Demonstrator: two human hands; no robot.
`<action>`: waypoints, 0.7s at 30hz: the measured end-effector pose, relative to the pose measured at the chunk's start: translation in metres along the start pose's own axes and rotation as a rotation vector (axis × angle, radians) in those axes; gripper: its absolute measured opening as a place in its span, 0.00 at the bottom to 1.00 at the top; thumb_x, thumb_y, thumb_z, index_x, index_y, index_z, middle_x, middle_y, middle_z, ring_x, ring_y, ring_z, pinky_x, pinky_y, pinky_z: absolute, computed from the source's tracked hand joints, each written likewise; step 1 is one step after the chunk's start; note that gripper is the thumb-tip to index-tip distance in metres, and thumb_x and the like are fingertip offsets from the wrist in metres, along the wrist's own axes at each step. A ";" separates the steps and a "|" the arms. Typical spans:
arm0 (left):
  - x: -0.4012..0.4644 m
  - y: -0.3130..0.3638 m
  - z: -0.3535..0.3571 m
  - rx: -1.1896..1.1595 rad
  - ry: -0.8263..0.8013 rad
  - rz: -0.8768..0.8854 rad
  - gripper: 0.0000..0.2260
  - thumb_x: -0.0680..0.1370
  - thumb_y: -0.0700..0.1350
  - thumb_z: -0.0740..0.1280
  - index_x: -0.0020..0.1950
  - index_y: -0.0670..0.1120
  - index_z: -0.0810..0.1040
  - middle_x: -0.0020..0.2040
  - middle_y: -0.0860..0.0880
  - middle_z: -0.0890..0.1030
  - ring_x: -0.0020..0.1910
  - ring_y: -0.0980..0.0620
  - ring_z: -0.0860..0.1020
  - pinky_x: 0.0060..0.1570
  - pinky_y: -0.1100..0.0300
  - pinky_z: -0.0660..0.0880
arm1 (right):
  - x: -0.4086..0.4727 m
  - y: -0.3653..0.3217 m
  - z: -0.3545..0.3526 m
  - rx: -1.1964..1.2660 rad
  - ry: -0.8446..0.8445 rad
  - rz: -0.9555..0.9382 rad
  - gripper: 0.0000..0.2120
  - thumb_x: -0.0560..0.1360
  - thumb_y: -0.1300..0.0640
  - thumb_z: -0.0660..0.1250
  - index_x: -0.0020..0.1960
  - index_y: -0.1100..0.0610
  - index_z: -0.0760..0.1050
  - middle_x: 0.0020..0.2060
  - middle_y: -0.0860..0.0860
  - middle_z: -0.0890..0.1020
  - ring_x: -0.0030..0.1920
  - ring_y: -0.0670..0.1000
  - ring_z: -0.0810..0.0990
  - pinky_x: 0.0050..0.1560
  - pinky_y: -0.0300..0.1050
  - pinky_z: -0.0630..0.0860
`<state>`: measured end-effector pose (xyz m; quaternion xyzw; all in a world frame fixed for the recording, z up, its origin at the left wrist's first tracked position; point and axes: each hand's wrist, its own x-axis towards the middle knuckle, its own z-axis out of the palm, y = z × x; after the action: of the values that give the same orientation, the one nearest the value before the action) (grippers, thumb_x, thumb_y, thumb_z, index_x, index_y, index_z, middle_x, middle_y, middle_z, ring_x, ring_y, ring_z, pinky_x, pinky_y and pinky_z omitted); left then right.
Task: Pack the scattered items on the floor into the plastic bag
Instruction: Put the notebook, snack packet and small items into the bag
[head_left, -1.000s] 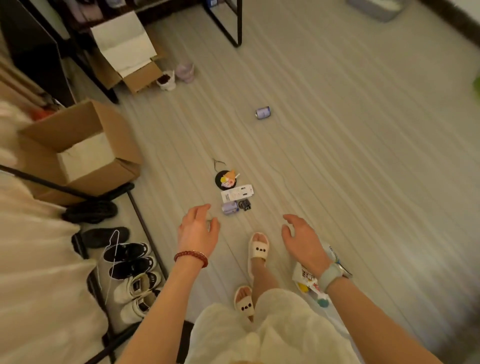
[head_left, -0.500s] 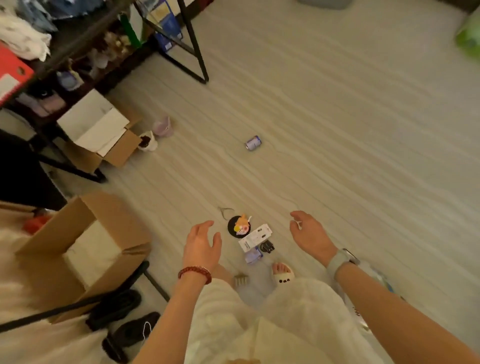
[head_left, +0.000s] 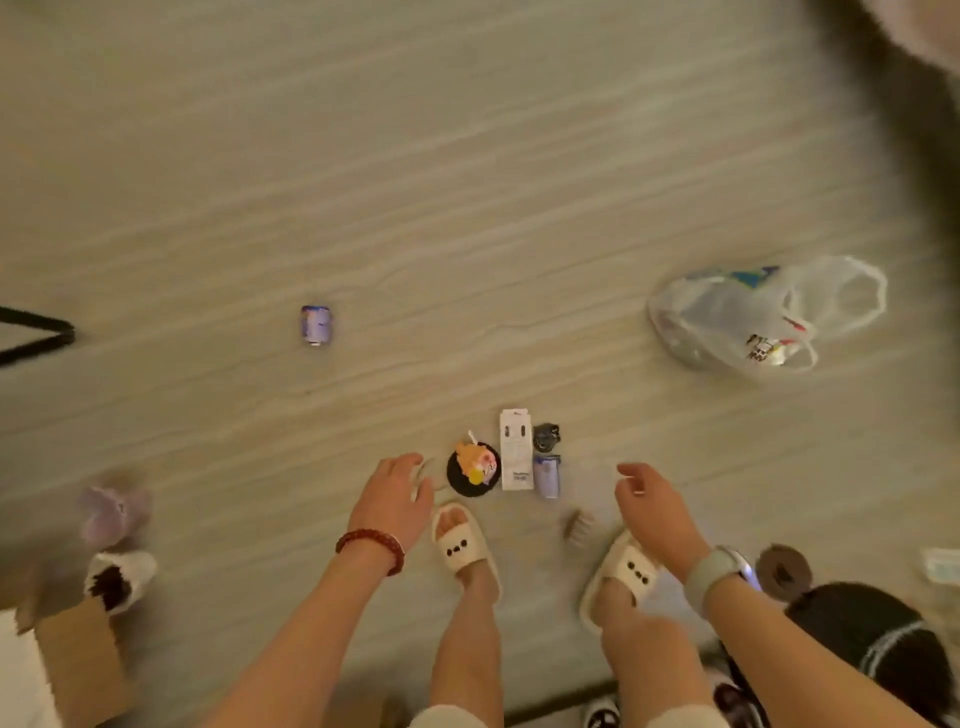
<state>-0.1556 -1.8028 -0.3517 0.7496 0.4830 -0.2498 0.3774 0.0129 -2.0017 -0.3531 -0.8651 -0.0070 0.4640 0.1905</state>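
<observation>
Packing is not yet underway — both hands are hovering empty, left hand (head_left: 395, 501) and right hand (head_left: 652, 506) with fingers loosely spread. The plastic bag (head_left: 727, 322) is lying well apart on the pale wood-grain floor (head_left: 467, 182); white box (head_left: 516, 449), round black piece (head_left: 471, 470) and small can (head_left: 316, 324) are awaiting collection.

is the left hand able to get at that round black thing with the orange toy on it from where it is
Probably yes. The left hand hangs open just beside the round black piece, empty, with only bare floor between them. The slippered foot below sits clear of that path.
</observation>
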 end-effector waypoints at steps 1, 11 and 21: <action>0.017 -0.005 0.013 0.042 -0.041 0.019 0.17 0.78 0.45 0.58 0.67 0.46 0.66 0.67 0.44 0.68 0.63 0.47 0.71 0.63 0.56 0.67 | 0.009 0.019 0.013 0.034 0.025 0.033 0.16 0.77 0.62 0.56 0.64 0.61 0.69 0.56 0.62 0.78 0.48 0.57 0.75 0.50 0.46 0.69; 0.207 -0.078 0.226 0.121 -0.111 -0.119 0.18 0.77 0.45 0.60 0.65 0.38 0.67 0.64 0.39 0.72 0.63 0.42 0.71 0.60 0.53 0.68 | 0.184 0.163 0.180 0.189 0.018 0.169 0.22 0.76 0.58 0.60 0.69 0.63 0.63 0.63 0.62 0.73 0.61 0.61 0.74 0.62 0.51 0.70; 0.347 -0.151 0.365 0.026 0.208 -0.218 0.37 0.65 0.54 0.73 0.66 0.40 0.62 0.62 0.37 0.72 0.62 0.38 0.69 0.63 0.45 0.67 | 0.356 0.227 0.304 0.228 0.123 0.013 0.40 0.70 0.51 0.70 0.72 0.62 0.52 0.66 0.62 0.65 0.66 0.63 0.65 0.66 0.53 0.62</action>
<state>-0.1550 -1.8740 -0.8731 0.7194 0.5948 -0.2162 0.2862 -0.0672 -2.0468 -0.8653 -0.8646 0.0630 0.4093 0.2845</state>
